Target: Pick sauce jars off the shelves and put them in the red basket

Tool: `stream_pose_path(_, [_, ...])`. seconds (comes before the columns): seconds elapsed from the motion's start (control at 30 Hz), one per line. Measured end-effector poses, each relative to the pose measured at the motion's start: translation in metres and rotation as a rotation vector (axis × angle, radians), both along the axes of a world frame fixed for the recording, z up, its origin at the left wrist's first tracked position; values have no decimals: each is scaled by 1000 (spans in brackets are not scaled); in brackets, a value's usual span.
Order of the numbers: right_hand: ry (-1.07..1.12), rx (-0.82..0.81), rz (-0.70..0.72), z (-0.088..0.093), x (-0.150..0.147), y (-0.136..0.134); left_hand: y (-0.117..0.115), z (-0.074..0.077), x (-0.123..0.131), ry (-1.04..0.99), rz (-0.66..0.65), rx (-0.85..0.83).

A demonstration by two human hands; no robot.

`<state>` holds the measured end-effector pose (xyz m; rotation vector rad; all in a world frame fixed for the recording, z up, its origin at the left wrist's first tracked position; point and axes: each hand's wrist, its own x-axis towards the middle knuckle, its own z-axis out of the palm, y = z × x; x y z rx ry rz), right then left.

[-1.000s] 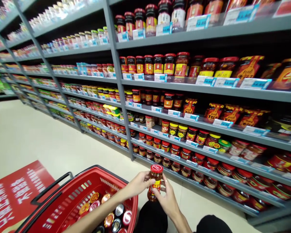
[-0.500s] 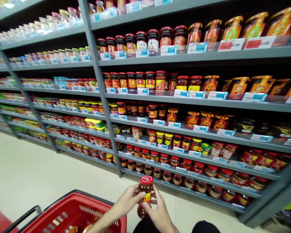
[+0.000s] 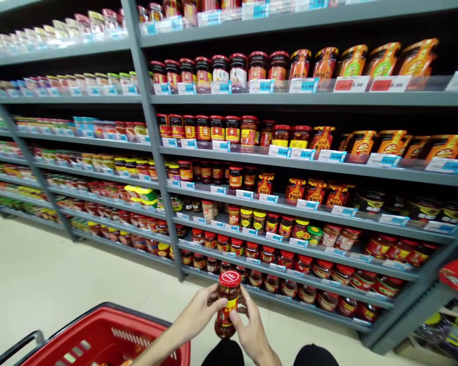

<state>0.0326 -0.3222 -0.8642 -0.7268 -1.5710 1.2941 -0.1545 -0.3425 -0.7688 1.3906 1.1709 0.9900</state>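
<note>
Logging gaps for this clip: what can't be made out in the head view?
Jar label: partly hidden by the left hand and right hand.
Basket contents: cut off by the bottom edge.
Price tags: mostly too small and blurred to read.

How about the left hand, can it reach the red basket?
Probably yes. The left hand is holding a red-lidded jar with the right hand, but its forearm lies just above the corner of the red basket, and nothing seems in the way.
</note>
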Motion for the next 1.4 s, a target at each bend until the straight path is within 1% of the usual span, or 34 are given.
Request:
stream_pose_path(0.17, [40,-5,-9,-1,-1,-6,-4,-7,-2,15,25,-15])
stream_pose_path(0.27, [84,-16,4,6,-2,-7,0,-6,-2,-5,16,-26])
stream_pose_path(0.33, [122,-41,-7,16,-1,-7,4,0,-1,-22,-2,-35])
stream_pose_path(0.4, [171,-73,-44,27,1,-7,9,9,0,-38,-7,-63])
stream_pose_path(0.5, [219,-93,-84,40,4,-10,19,23,1,-56,59,-131])
stream_pose_path(0.57, [237,-81,-89,43,4,-13,27,29,2,-59,114,-150])
stream_pose_path(0.63, [276,-68,-109,41,2,-14,37,31,6,-47,147,-140])
stream_pose_path(0.7, [320,-54,-148,39,3,-11,46,32,12,-25,174,-118])
stream_pose_path(0.77, [315,-22,-191,42,11,-3,53,34,22,-7,184,-80])
stream_pose_path(0.83, [272,25,-213,58,28,8,60,41,35,-3,144,-33])
stream_pose_path(0.9, [225,79,-213,86,54,22,67,55,49,-6,68,9])
stream_pose_path(0.97, [173,133,-189,119,82,39,76,75,67,-8,-8,52])
stream_pose_path(1.03, [110,182,-167,151,108,57,86,101,89,5,-73,101])
stream_pose_path(1.07, [75,205,-176,164,119,67,91,114,101,12,-101,127])
stream_pose_path(1.13, [16,231,-240,181,138,84,101,136,126,11,-160,161])
stream_pose_path(1.17, [2,232,-277,184,146,91,105,143,138,-2,-182,181])
stream_pose_path(1.2, [-4,230,-303,185,153,96,107,148,148,-15,-200,200])
stream_pose_path(1.23, [-5,229,-320,182,159,100,109,149,157,-26,-207,223])
stream_pose_path(1.27, [-8,227,-325,176,164,102,109,146,164,-37,-208,237])
stream_pose_path(1.3, [-15,223,-321,166,168,103,108,141,169,-46,-207,242])
stream_pose_path(1.33, [-26,215,-316,154,173,101,104,131,172,-54,-203,238])
stream_pose_path(1.37, [-39,200,-306,138,177,98,100,119,174,-62,-205,225])
stream_pose_path(1.4, [-52,181,-294,118,181,92,94,103,176,-67,-214,209])
